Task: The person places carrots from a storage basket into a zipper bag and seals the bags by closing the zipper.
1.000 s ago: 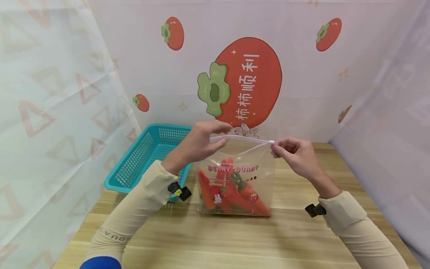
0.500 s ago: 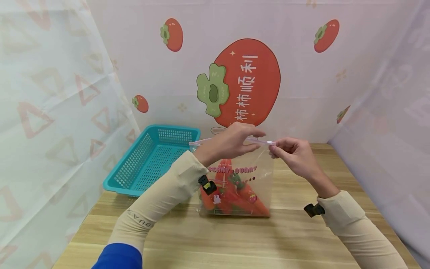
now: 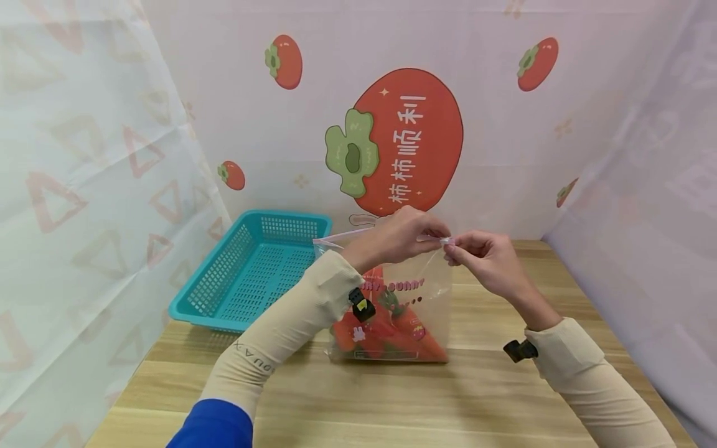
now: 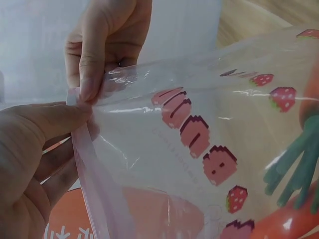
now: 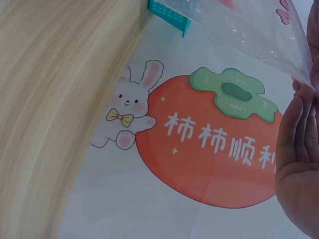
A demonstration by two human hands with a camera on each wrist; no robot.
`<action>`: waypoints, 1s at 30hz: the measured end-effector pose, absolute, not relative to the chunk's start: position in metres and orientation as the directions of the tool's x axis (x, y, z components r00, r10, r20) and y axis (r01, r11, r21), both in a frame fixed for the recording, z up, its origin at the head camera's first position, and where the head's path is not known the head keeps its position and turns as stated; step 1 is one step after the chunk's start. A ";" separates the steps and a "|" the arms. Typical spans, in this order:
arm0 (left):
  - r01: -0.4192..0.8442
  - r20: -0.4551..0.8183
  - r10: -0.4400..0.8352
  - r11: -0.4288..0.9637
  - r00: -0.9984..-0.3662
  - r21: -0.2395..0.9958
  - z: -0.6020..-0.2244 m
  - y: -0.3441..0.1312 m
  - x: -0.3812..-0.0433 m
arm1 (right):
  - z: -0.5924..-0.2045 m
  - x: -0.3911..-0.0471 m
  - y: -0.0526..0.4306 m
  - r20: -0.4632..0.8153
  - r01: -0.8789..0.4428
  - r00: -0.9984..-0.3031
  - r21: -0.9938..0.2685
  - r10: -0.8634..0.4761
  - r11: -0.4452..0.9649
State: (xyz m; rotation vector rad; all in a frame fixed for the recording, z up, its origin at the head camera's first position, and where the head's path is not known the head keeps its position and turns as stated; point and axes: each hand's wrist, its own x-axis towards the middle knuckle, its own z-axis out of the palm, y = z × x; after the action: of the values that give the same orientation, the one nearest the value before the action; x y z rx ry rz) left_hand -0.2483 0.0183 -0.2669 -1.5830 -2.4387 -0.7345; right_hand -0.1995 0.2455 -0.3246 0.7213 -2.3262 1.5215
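A clear slider zip bag [image 3: 437, 295] printed with pink letters and strawberries stands upright on the table. Orange-red carrots [image 3: 417, 339] with green tops fill its lower part. My left hand [image 3: 396, 238] pinches the bag's top strip at the white slider [image 4: 73, 97], thumb in front and fingers behind. Right beside it, my right hand [image 3: 488, 261] pinches the bag's top right corner between thumb and fingers. The two hands' fingertips meet at that corner in the left wrist view. My left forearm hides part of the bag's left side and print.
Left of the bag, a turquoise plastic basket [image 3: 182, 309] with perforated walls sits on the wooden table [image 3: 358, 407]. Behind rises a white backdrop [image 3: 246, 93] with persimmon drawings, and similar cloth closes off both sides.
My left hand has moved right along the bag's top edge to the corner. The mouth, gaping earlier, now lies closed along its visible length. My right hand keeps its pinch.
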 end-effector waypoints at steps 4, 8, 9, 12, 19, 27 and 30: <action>0.896 0.391 0.818 0.311 -0.422 0.316 -0.268 0.020 -0.249 | -0.325 -0.200 0.246 0.478 -0.544 -0.837 -0.779 -0.265 0.313; 0.900 0.394 0.820 0.308 -0.416 0.309 -0.267 0.021 -0.249 | -0.326 -0.199 0.246 0.489 -0.558 -0.827 -0.773 -0.278 0.302; 0.900 0.393 0.820 0.309 -0.416 0.308 -0.267 0.021 -0.249 | -0.326 -0.199 0.247 0.490 -0.560 -0.826 -0.773 -0.279 0.299; 0.903 0.398 0.820 0.309 -0.412 0.299 -0.268 0.021 -0.251 | -0.326 -0.199 0.246 0.492 -0.562 -0.824 -0.772 -0.279 0.296; 0.908 0.400 0.821 0.316 -0.407 0.276 -0.265 0.018 -0.254 | -0.326 -0.200 0.243 0.492 -0.560 -0.827 -0.769 -0.274 0.310; 0.886 0.372 0.820 0.313 -0.434 0.344 -0.263 0.013 -0.254 | -0.326 -0.200 0.240 0.504 -0.573 -0.818 -0.750 -0.277 0.329; 0.878 0.356 0.823 0.314 -0.442 0.362 -0.263 0.012 -0.253 | -0.326 -0.198 0.240 0.506 -0.576 -0.817 -0.741 -0.278 0.345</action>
State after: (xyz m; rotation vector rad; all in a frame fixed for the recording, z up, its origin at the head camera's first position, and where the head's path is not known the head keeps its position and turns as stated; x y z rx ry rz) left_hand -0.2534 0.0123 -0.2626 -1.5981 -2.4595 -0.7840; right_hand -0.1983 0.2403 -0.3256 0.7617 -2.3222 1.4595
